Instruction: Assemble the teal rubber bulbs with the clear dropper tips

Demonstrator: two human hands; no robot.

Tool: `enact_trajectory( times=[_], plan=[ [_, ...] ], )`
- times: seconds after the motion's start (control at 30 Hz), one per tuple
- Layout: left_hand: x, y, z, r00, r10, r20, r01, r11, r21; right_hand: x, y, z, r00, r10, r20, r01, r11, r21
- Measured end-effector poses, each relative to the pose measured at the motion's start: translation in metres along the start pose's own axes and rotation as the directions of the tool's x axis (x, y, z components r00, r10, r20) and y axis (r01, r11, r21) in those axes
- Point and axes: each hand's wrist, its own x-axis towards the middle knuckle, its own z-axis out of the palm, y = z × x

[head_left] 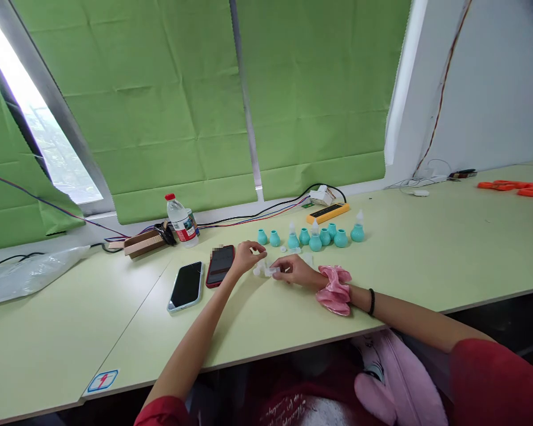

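Above the tabletop, my left hand [249, 258] has its thumb and fingertips drawn together. Whatever they pinch is too small to make out. My right hand [296, 270] is closed on a translucent white plastic piece [273, 271], close to my left fingertips. More small translucent pieces [257, 270] lie between and under the hands. Behind them stand several turquoise bulb-shaped bottles [341, 238]. Some carry a clear pointed tip [315, 226], and others show open necks.
Left of my hands lie a red-edged phone [221, 266] and a light-cased phone [186, 287]. A red-capped water bottle [182, 220], a cardboard box [144, 243] and a yellow power strip [328, 213] sit along the back. Orange objects [510, 186] lie far right.
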Motion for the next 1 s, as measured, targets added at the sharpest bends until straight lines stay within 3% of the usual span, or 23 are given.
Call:
enact_trajectory(
  times=[0.1,0.23,0.37,0.47,0.57,0.67,0.8,0.83,0.9,0.97,1.0],
  plan=[
    [-0.002,-0.003,0.004,0.998,-0.056,0.005,0.056,0.982,-0.179,-0.002,0.001,0.004,0.995,0.039,0.094,-0.046,0.996,0.07],
    [-0.009,-0.004,0.009,0.998,-0.055,0.0,0.054,0.967,-0.248,0.001,0.008,0.003,0.991,0.098,-0.091,-0.098,0.995,0.01],
    [-0.014,0.001,0.009,0.997,-0.044,-0.056,0.03,0.97,-0.24,0.007,0.017,-0.001,0.955,0.126,-0.267,-0.133,0.991,-0.006],
    [-0.016,0.007,0.011,0.995,-0.001,-0.104,-0.024,0.971,-0.238,0.008,0.02,-0.002,0.949,0.108,-0.295,-0.115,0.993,-0.006],
    [-0.02,0.008,0.018,0.993,0.052,-0.106,-0.07,0.984,-0.164,0.006,0.021,0.003,0.974,0.032,-0.223,-0.067,0.986,-0.151],
    [-0.026,0.006,0.029,0.987,0.094,-0.132,-0.09,0.995,0.034,0.003,0.014,0.008,0.984,-0.058,-0.171,-0.015,0.916,-0.4],
    [-0.03,0.002,0.04,0.988,0.117,-0.104,-0.097,0.979,0.178,-0.004,-0.006,0.007,0.95,-0.191,-0.247,0.037,0.855,-0.518],
    [-0.03,0.001,0.041,0.989,0.117,-0.088,-0.098,0.976,0.194,-0.007,-0.012,0.007,0.943,-0.26,-0.21,0.114,0.841,-0.529],
    [-0.029,0.0,0.042,0.993,0.097,-0.073,-0.08,0.975,0.206,-0.012,-0.023,0.006,0.914,-0.405,0.02,0.355,0.774,-0.525],
    [-0.028,-0.001,0.041,0.994,0.074,-0.08,-0.057,0.98,0.193,-0.017,-0.029,0.008,0.829,-0.469,0.304,0.559,0.677,-0.48],
    [-0.028,-0.001,0.041,0.994,0.068,-0.09,-0.051,0.983,0.175,-0.018,-0.031,0.01,0.795,-0.452,0.404,0.604,0.643,-0.47]
  ],
)
